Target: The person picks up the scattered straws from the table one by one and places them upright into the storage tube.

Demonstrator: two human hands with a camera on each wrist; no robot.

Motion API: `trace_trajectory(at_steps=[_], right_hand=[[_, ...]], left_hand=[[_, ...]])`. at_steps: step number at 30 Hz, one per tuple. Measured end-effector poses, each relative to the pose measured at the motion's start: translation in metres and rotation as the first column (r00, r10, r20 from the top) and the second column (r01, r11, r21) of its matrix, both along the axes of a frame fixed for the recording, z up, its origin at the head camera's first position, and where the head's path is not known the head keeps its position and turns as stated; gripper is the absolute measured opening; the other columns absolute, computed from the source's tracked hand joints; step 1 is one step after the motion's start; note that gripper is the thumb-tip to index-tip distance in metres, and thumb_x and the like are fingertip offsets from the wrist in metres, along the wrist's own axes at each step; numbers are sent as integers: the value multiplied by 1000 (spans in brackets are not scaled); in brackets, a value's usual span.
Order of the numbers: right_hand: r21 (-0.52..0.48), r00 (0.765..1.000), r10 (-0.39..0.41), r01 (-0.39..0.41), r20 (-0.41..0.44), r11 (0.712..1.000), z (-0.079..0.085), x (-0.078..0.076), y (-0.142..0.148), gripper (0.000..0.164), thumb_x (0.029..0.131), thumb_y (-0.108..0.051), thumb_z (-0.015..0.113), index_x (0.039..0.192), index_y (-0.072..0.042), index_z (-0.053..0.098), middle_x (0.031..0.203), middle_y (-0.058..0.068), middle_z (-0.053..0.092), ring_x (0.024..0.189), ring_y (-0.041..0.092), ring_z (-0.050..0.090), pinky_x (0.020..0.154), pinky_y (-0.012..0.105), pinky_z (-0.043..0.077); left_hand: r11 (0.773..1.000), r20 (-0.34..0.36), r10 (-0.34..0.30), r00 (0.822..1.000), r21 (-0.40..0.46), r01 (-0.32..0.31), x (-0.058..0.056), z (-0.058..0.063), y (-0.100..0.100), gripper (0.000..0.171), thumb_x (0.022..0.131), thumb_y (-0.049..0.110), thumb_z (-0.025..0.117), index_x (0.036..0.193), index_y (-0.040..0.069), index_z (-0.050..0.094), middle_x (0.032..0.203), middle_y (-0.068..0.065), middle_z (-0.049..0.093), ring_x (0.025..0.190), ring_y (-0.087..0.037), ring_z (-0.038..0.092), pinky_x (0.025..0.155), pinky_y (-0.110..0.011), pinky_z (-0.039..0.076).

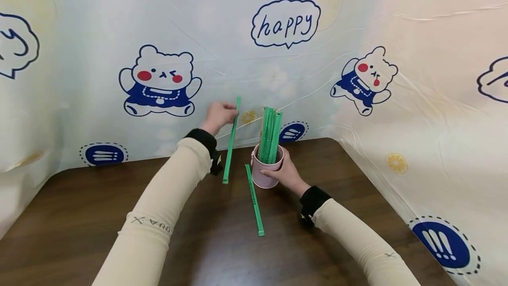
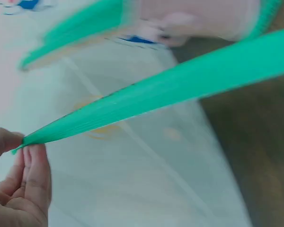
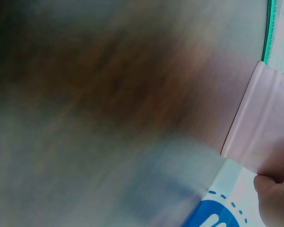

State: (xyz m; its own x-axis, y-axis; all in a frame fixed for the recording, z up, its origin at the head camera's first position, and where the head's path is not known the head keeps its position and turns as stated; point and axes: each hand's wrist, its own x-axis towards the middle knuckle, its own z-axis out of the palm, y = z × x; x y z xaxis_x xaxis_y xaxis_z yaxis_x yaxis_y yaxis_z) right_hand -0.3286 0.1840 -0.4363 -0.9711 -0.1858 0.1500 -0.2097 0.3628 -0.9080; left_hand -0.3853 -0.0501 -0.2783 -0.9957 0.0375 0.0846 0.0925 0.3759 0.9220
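Observation:
My left hand (image 1: pixel 219 115) pinches a long, narrow green-wrapped stick packet (image 1: pixel 231 149) near its upper end, thumb against fingertips. The packet hangs slightly tilted, left of a pink bucket (image 1: pixel 265 180). In the left wrist view, the packet (image 2: pixel 146 94) stretches from the fingertips to the right edge. My right hand (image 1: pixel 289 173) grips the bucket's right side, its thumb across the front; the fingers behind are hidden. Several similar green packets (image 1: pixel 270 136) stand upright in the bucket. The right wrist view has the bucket wall (image 3: pixel 260 123) and part of the right hand (image 3: pixel 277 198).
Another green packet (image 1: pixel 255 202) lies on the dark wooden table (image 1: pixel 214 237), just in front of the bucket. Behind the table hangs a pale printed sheet (image 1: pixel 234 52) with cartoon bears, close to the left hand.

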Motion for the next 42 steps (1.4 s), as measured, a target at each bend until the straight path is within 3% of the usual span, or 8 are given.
trace_trajectory(at_steps=[6, 9, 12, 16, 21, 26, 30, 42], right_hand=[[16, 1000, -2, 2, 6, 1000, -2, 0, 2, 99, 87, -15, 83, 160, -5, 16, 159, 22, 36, 143, 38, 45, 121, 58, 39], [27, 1000, -7, 7, 7, 1000, -3, 0, 2, 100, 87, -16, 83, 160, -5, 16, 159, 22, 36, 143, 37, 45, 121, 58, 40], [25, 1000, -6, 6, 4, 1000, -1, 0, 2, 101, 86, -16, 84, 160, -6, 16, 159, 21, 36, 144, 37, 45, 121, 58, 39], [23, 1000, -8, 8, -2, 1000, -1, 0, 2, 101, 85, -15, 84, 159, -6, 17, 158, 21, 36, 143, 37, 45, 121, 58, 39], [23, 1000, -2, 2, -8, 1000, 0, -1, 1, 100, 86, -17, 84, 159, -5, 16, 157, 22, 35, 141, 38, 46, 121, 59, 39], [17, 1000, 9, -9, -10, 1000, -3, -2, 3, 100, 87, -17, 83, 159, -4, 15, 158, 23, 34, 142, 39, 45, 121, 59, 39], [14, 1000, 3, -3, -10, 1000, -4, -1, 4, 99, 87, -15, 82, 159, -4, 15, 158, 23, 35, 142, 39, 45, 120, 58, 39], [31, 1000, -14, 14, -3, 999, -2, 1, 1, 99, 86, -15, 84, 159, -6, 17, 157, 21, 36, 142, 37, 46, 121, 58, 39]], left_hand=[[991, -125, -14, 992, 132, 30, 2, 47, 24, 38, 101, 8, 56, 138, 0, 62, 133, -21, 65, 111, -29, 69, 101, -35, 59], [979, -168, -13, 986, 199, 47, 6, 58, 38, 38, 102, 8, 57, 139, 2, 61, 132, -21, 64, 114, -30, 68, 105, -38, 56], [972, -215, -15, 977, 226, 64, 10, 60, 49, 37, 103, 8, 57, 138, 1, 61, 130, -22, 64, 116, -33, 66, 106, -41, 56], [977, -246, -77, 966, 173, 122, 13, 47, 62, 35, 102, 6, 58, 137, -1, 62, 126, -23, 64, 116, -33, 65, 101, -41, 59], [981, -223, -162, 961, 71, 182, 12, 22, 71, 34, 102, 6, 59, 135, -2, 63, 121, -23, 66, 110, -31, 65, 96, -43, 61], [984, -186, -159, 970, 54, 171, 7, -7, 68, 33, 101, 6, 61, 133, -3, 64, 119, -24, 67, 106, -31, 65, 93, -44, 61], [989, -163, -145, 976, -17, 144, 5, -25, 64, 32, 101, 8, 62, 131, -2, 65, 120, -23, 68, 108, -33, 66, 90, -39, 60], [991, -170, -99, 980, -105, 82, 6, -41, 66, 31, 100, 8, 65, 129, -2, 65, 119, -23, 68, 113, -35, 65, 96, -45, 56]])
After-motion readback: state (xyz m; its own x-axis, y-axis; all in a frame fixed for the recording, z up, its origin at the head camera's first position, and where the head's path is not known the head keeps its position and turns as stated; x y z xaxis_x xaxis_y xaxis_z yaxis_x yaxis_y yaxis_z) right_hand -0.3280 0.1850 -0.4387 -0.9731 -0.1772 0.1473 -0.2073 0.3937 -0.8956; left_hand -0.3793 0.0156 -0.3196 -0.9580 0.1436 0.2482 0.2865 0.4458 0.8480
